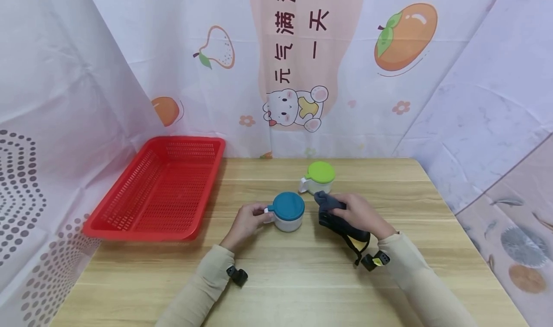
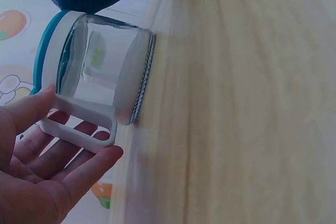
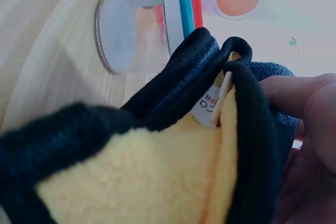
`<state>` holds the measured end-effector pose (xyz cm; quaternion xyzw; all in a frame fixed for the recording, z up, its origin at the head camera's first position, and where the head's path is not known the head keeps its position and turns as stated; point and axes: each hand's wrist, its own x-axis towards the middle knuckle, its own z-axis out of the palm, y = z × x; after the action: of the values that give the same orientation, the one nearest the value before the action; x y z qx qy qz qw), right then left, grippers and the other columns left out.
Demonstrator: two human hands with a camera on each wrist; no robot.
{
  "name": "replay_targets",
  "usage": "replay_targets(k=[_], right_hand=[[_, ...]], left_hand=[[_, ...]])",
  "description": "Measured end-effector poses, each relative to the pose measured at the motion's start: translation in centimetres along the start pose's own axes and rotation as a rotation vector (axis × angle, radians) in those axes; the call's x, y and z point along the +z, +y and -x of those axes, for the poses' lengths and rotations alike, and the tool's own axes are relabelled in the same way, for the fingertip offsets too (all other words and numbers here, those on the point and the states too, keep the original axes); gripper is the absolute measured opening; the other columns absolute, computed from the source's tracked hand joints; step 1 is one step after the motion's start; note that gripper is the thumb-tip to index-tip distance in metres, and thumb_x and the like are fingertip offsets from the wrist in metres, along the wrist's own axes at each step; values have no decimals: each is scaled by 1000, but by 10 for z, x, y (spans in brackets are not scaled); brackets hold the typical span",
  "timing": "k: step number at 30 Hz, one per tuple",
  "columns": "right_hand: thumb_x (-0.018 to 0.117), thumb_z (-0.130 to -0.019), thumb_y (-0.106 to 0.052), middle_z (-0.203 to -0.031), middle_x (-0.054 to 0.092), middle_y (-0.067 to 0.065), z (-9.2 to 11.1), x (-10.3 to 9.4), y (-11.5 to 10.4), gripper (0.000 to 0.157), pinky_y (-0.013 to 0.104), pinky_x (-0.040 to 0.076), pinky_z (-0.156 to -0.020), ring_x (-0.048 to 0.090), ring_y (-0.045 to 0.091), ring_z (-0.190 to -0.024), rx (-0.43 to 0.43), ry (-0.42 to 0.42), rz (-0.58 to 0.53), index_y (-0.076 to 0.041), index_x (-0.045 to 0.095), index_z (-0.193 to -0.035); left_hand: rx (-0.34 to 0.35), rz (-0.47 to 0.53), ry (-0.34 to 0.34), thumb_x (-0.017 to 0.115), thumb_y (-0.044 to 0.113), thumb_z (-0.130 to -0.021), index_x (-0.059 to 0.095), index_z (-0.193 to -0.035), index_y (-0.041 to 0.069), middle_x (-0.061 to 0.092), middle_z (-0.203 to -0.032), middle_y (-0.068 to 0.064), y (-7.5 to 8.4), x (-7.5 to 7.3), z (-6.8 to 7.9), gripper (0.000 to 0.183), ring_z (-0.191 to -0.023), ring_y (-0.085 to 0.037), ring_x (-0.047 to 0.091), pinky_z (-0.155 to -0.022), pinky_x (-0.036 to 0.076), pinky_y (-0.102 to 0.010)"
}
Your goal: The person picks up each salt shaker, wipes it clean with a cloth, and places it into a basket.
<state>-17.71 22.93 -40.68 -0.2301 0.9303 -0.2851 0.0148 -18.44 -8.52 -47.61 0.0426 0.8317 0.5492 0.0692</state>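
A clear jar with a blue lid (image 1: 289, 206) and a white side handle (image 2: 79, 129) stands upright on the table. My left hand (image 1: 249, 221) holds that handle, thumb near the lid side and fingers curled through and under it. To the right of the jar, my right hand (image 1: 356, 214) grips a bunched dark cloth (image 1: 330, 204); its yellow fleecy side (image 3: 142, 177) and a small white tag (image 3: 206, 106) show in the right wrist view. The cloth is apart from the blue-lidded jar in the head view. Behind it stands a similar jar with a green lid (image 1: 321, 172).
A red perforated basket (image 1: 203, 211) sits at the left of the wooden table (image 1: 285, 284). A printed curtain (image 1: 233, 91) hangs behind the table's far edge. Both wrists wear small black cameras (image 1: 237, 275).
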Motion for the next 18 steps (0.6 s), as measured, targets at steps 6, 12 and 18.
replay_targets(k=[6, 12, 18], right_hand=[[67, -90, -13, -108, 72, 14, -1, 0, 2, 28, 34, 48, -73, 61, 14, -81, 13, -4, -3, -3, 69, -117], [67, -90, -14, -101, 73, 10, 1, 3, 5, 24, 27, 43, -67, 54, 10, -72, 16, -19, -18, -4, 71, -112], [67, -90, -13, -96, 73, 8, 1, 2, 6, 23, 24, 41, -64, 51, 10, -68, 19, -6, -37, -3, 71, -110]], left_hand=[[-21, 8, 25, 72, 15, -87, 74, -106, 8, 72, -99, -7, -2, 2, -1, 20, -89, -14, 61, -76, 54, -28], [-37, 11, 34, 74, 17, -86, 75, -108, 11, 73, -106, -6, -6, 4, 2, 23, -94, -16, 63, -81, 55, -30], [-52, 12, 25, 72, 18, -87, 74, -103, 9, 70, -96, -5, 0, 3, 0, 18, -83, -15, 58, -72, 53, -28]])
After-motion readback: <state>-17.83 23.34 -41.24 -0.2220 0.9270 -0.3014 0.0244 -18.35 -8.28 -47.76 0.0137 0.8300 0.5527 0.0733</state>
